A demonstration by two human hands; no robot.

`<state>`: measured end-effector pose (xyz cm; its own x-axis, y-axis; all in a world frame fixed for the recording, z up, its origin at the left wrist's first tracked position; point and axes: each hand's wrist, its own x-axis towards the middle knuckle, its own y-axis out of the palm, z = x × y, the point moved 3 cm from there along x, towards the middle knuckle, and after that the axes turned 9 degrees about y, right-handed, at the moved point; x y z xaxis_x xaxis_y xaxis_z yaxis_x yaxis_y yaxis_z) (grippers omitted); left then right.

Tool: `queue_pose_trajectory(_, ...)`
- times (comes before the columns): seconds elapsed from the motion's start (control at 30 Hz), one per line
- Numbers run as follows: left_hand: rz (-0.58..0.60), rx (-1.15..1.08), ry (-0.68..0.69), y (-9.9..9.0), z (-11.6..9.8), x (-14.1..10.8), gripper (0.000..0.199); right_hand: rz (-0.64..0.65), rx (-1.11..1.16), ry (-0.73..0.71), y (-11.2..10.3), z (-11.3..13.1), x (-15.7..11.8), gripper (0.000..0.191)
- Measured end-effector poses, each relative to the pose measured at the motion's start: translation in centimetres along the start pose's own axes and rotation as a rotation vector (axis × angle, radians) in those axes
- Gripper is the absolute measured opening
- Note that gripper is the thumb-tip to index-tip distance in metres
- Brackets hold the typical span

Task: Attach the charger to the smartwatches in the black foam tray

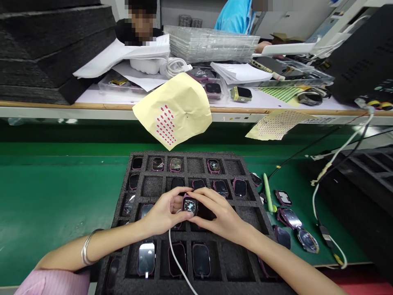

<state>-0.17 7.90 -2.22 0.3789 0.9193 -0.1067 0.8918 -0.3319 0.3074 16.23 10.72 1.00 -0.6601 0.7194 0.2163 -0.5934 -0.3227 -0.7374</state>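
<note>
A small square watch [190, 205] with a lit dark screen and a purple case is held above the black foam tray [153, 187]. My left hand [164, 211] grips it from the left, thumb along its lower edge. From the right, my right hand [216, 211] pinches it with the fingers at the top and the thumb below. A white cable [179, 264] runs up from the bottom edge to my left hand; its upper end is hidden there. Other watches sit in the tray's compartments, such as a purple one [239, 187] to the right.
Right of the tray lie a green pen-like tool [267, 192], several loose watches [288, 217] and a cable with a connector [325, 235]. A shelf edge [107, 110] crosses behind, with yellow sticker sheets [187, 106] hanging down. Black foam blocks [55, 49] are stacked at the left. Two people are beyond.
</note>
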Motion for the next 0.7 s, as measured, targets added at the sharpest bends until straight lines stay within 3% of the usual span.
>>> queue_pose_trajectory(0.4,0.02,0.061,0.024,0.0,-0.1,-0.2,0.057,0.022,0.026,0.041,0.0,-0.1,-0.1,0.047)
queue_pose_trajectory(0.53,0.054,-0.062,0.03,0.1,-0.5,0.0,0.06,0.078,0.357,0.149,-0.6,-0.2,0.2,0.044)
queue_pose_trajectory(0.7,0.257,-0.319,0.059,0.7,-1.5,-0.2,0.072,0.089,0.84,0.257,-0.4,0.0,0.4,0.029)
